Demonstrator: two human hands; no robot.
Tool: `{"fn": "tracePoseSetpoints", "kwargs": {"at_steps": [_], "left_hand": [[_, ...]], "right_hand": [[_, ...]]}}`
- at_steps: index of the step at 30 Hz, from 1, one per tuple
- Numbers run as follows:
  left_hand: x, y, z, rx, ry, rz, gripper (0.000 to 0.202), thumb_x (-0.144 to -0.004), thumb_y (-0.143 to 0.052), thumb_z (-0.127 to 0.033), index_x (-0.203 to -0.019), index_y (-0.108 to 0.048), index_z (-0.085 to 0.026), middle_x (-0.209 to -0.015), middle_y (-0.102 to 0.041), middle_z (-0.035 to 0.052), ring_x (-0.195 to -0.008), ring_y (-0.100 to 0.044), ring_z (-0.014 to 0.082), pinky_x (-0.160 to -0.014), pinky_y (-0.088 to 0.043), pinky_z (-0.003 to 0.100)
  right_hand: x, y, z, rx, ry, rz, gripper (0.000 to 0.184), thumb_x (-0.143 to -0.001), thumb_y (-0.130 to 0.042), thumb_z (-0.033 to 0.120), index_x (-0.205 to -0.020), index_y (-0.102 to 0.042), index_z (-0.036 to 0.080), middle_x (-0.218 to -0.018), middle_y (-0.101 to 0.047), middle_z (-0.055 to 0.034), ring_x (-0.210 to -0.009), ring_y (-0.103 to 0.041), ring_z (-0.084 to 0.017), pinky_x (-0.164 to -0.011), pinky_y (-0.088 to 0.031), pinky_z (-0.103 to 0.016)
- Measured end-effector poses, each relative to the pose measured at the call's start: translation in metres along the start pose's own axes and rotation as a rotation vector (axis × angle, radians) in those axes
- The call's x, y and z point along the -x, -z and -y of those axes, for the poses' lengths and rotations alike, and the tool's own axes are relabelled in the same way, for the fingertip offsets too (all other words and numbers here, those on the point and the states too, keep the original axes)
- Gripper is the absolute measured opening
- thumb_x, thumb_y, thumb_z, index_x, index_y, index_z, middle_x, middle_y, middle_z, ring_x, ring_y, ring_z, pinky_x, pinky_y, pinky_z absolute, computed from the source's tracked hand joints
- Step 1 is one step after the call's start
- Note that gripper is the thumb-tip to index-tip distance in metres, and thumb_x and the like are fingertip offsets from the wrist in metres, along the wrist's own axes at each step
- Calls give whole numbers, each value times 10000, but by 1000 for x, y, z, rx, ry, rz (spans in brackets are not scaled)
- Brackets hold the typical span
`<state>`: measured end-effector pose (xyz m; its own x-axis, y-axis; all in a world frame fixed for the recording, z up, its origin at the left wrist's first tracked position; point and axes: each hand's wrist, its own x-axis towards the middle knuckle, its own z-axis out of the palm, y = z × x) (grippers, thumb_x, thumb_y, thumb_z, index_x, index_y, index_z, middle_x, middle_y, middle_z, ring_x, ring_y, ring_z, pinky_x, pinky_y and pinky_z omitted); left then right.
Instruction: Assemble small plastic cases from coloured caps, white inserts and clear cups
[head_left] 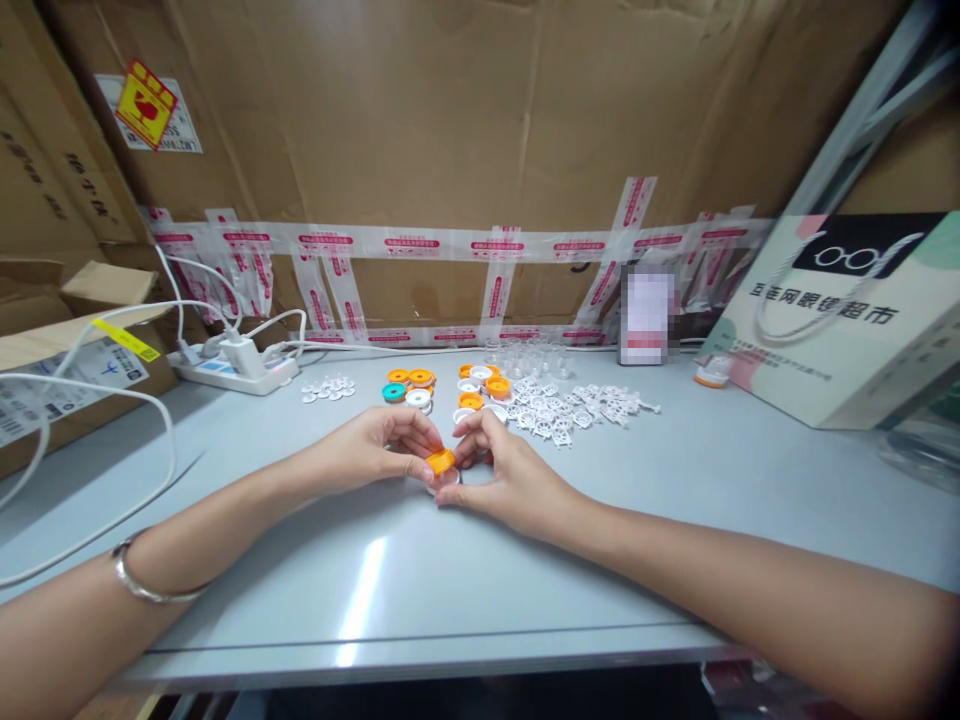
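Near the middle of the table, my left hand [367, 450] pinches a small orange round cap [441, 461] between thumb and fingers, tilted. Close against it, my right hand [514, 478] grips a clear and white round piece [445, 482] low over the tabletop. The two pieces overlap, and I cannot tell whether they are joined. Just beyond my fingers lie orange caps [421, 377], a teal cap [393, 392] and white caps [418, 398]. A second group, with another orange cap [470, 401], stands behind my right hand.
White openwork plastic parts [600, 405] are heaped right of the caps, with clear cups [529, 357] behind. Small white pieces [328, 389] lie left. A power strip [240, 370] with cables, an open carton [82, 370], a phone [645, 315] and a paper bag [832, 320] stand around.
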<state>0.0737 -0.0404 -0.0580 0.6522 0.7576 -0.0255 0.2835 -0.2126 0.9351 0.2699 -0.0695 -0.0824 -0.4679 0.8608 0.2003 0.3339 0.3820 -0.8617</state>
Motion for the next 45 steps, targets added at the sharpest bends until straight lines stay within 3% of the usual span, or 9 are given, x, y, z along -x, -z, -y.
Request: {"fn": "tracePoseSetpoints", "kwargs": {"at_steps": [8, 20, 27, 34, 45], "left_hand": [[4, 0, 3, -356, -205, -54, 322, -668, -718, -286, -948, -604, -174, -934, -649, 16, -890, -582, 153, -846, -440, 275], [6, -3, -2, -545, -330, 24, 261, -754, -648, -299, -996, -615, -207, -948, -641, 18, -891, -576, 153, -836, -414, 265], [6, -8, -6, -634, -298, 15, 238, -746, -653, -327, -953, -620, -213, -927, -587, 13, -866, -544, 150, -802, -400, 260], [5, -10, -8, -652, -194, -40, 332, -677, -703, -387, -915, -590, -186, -888, -598, 11, -829, -550, 156, -760, -405, 259], [14, -14, -24, -783, -188, 49, 159, -802, -569, -260, -951, -601, -217, -939, -584, 15, -862, -537, 152, -775, -394, 258]], "right_hand": [[-1, -2, -4, -6, 27, -12, 524, -627, -737, 349, -989, -382, 218, -802, -564, 21, -780, -572, -143, -730, -449, -299], [-2, 0, -4, -3, 8, 19, 568, -574, -777, 313, -970, -379, 226, -813, -584, 21, -798, -580, -163, -739, -454, -310], [-3, 8, 1, -8, -6, 109, 435, -657, -698, 138, -973, -404, 190, -895, -576, -17, -870, -574, -148, -810, -450, -309], [-2, 9, 2, -5, -9, 114, 384, -662, -698, 153, -931, -426, 183, -952, -547, -23, -853, -569, -142, -770, -464, -302], [-4, 12, 0, -92, -58, 143, 356, -680, -622, 49, -908, -389, 192, -871, -543, -1, -850, -590, -132, -787, -472, -305]]}}
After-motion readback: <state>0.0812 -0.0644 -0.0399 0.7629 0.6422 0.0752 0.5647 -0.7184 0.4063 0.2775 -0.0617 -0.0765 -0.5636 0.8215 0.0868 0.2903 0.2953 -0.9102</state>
